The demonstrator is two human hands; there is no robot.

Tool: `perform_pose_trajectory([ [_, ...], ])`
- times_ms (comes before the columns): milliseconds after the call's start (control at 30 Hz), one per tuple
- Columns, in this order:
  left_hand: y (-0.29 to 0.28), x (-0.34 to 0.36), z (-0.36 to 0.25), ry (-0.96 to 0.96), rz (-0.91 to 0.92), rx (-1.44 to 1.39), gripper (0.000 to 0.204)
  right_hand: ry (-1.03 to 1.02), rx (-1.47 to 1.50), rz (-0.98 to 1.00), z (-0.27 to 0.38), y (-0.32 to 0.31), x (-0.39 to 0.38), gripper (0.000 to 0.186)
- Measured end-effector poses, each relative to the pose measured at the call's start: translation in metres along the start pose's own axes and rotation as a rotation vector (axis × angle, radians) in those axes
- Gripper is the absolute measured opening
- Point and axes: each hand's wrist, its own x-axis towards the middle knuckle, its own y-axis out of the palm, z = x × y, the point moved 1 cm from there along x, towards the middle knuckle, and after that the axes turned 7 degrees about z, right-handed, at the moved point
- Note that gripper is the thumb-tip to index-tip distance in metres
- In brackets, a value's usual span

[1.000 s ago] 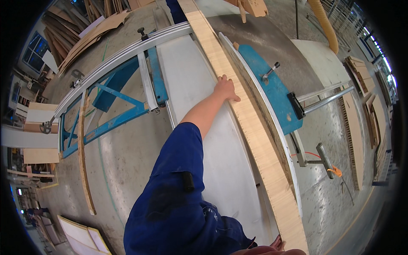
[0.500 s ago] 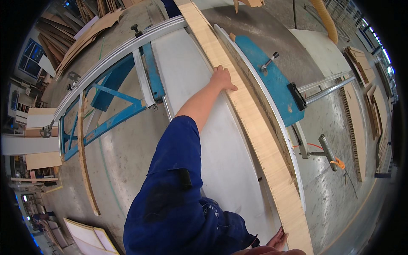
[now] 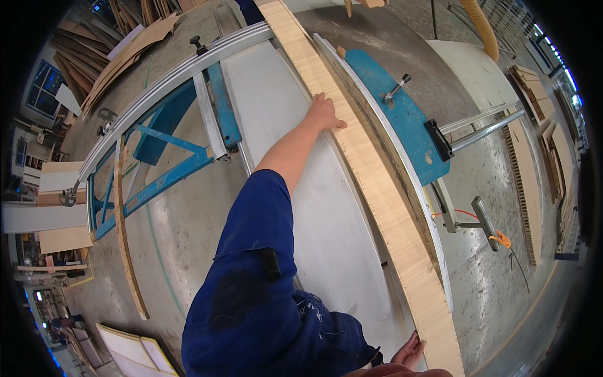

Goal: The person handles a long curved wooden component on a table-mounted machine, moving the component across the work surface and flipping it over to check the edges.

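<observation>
A long pale plywood strip [image 3: 370, 188] lies diagonally along the smooth grey bed [image 3: 320, 232] of a saw table. My left hand [image 3: 323, 114] is at the strip's left edge, fingers curled over it and thumb on its upper face. Below, my right hand [image 3: 408, 352] grips the near part of the strip by the same edge, partly hidden by clothing. Right of the strip runs a pale metal edge beside a teal plate [image 3: 399, 119] with a clamp knob [image 3: 394, 91].
An aluminium rail [image 3: 169, 81] on a teal frame [image 3: 160, 176] crosses upper left. Dark blue clothing, apparently another person's, [image 3: 246, 9] shows beyond the strip. A yellow hose [image 3: 480, 28] hangs at upper right. Panels [image 3: 132, 349] lie lower left; stacked boards [image 3: 553, 163] stand right.
The whole view has shifted slightly upward and left. My right hand shows a little more at the strip's near part; both hands keep their holds on it.
</observation>
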Motion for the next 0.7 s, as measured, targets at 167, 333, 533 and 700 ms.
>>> perform_pose_trajectory([
  [167, 0.000, -0.001, 0.005, -0.029, -0.065, -0.002, 0.091, -0.036, -0.050, -0.062, -0.021, 0.058, -0.021, 0.039],
  [333, -0.008, -0.002, 0.004, -0.069, -0.017, -0.024, 0.088, -0.051, -0.058, -0.073, -0.026, 0.067, -0.023, 0.039],
  [533, -0.010, 0.008, 0.004, -0.055, 0.028, 0.065, 0.086, -0.036, -0.066, -0.038, -0.030, 0.064, -0.020, 0.038],
  [700, -0.009, 0.008, 0.008, -0.071, -0.062, 0.007, 0.083, -0.027, -0.069, 0.020, -0.034, 0.053, -0.012, 0.038],
])
